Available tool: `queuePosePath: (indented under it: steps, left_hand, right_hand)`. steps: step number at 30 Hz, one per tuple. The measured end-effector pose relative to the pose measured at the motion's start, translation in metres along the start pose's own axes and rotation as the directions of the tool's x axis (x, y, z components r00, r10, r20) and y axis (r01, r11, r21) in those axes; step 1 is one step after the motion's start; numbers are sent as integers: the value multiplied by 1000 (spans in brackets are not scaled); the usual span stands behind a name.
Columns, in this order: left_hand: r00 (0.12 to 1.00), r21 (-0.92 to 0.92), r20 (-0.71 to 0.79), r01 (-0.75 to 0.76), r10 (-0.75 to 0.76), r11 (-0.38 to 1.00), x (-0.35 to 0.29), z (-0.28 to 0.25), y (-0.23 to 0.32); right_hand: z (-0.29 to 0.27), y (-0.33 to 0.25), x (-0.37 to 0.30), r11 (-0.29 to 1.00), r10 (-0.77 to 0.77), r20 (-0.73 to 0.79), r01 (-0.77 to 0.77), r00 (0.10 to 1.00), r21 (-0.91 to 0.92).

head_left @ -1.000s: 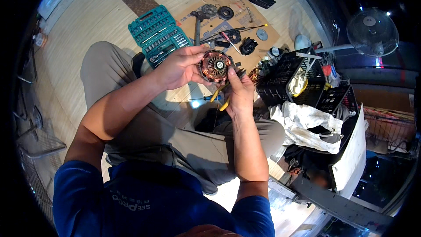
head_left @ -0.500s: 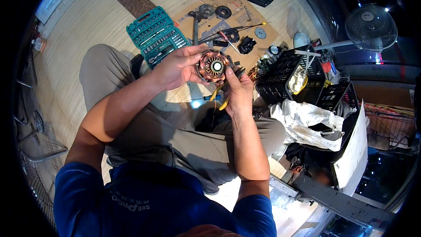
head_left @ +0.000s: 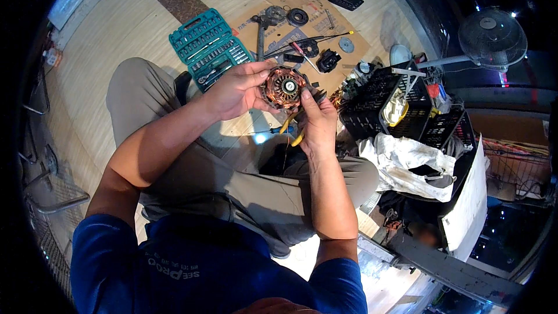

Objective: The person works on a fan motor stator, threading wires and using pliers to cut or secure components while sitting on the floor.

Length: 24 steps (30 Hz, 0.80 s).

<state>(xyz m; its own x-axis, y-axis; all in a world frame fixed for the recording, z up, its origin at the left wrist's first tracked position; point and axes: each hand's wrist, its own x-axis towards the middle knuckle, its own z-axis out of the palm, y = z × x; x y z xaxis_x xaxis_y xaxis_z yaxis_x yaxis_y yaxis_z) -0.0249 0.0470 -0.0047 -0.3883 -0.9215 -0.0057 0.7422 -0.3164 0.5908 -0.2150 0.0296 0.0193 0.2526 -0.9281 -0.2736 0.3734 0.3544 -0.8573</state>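
Observation:
Between my hands, above my crossed legs, is a round motor stator (head_left: pixel 273 94) with copper windings and a toothed metal hub in its middle. My left hand (head_left: pixel 241 88) grips its left rim, thumb and fingers on either side. At the lower right rim my right hand (head_left: pixel 317 117) presses with the thumb and also holds pliers with yellow handles (head_left: pixel 297 138); their jaws point up past the fingers. A thin wire (head_left: pixel 286 154) hangs below toward my lap. A screwdriver with a blue handle (head_left: pixel 283 130) lies on the floor just beneath.
Ahead, an open green socket set (head_left: pixel 203 43) lies beside flattened cardboard (head_left: pixel 354 38) bearing a hammer (head_left: pixel 260 38), a red-handled screwdriver (head_left: pixel 303 55) and dark motor parts (head_left: pixel 328 60). Black crates (head_left: pixel 369 102), a white cloth (head_left: pixel 395 160) and a fan (head_left: pixel 491 38) stand to the right.
The view has shifted very slightly. Both hands keep nearly the same hold on the stator, which sits at almost the same place and angle.

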Motion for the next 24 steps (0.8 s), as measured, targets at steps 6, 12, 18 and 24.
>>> queuePosePath:
  steps: [6,12,18,24]
  left_hand:
    - [1000,-1,3,-10,10,1000,0,-1,-1]
    - [1000,-20,-18,-25,25,999,0,4,1]
    - [999,-8,-9,-40,40,999,0,2,-1]
    - [999,-30,4,-38,38,999,-2,4,-1]
  right_hand:
    - [-2,2,1,999,-38,-1,38,999,1]
    - [-9,5,3,998,-61,66,61,996,1]
    - [-2,2,0,999,-47,36,47,998,20]
    - [-2,2,0,999,-46,48,46,998,-6]
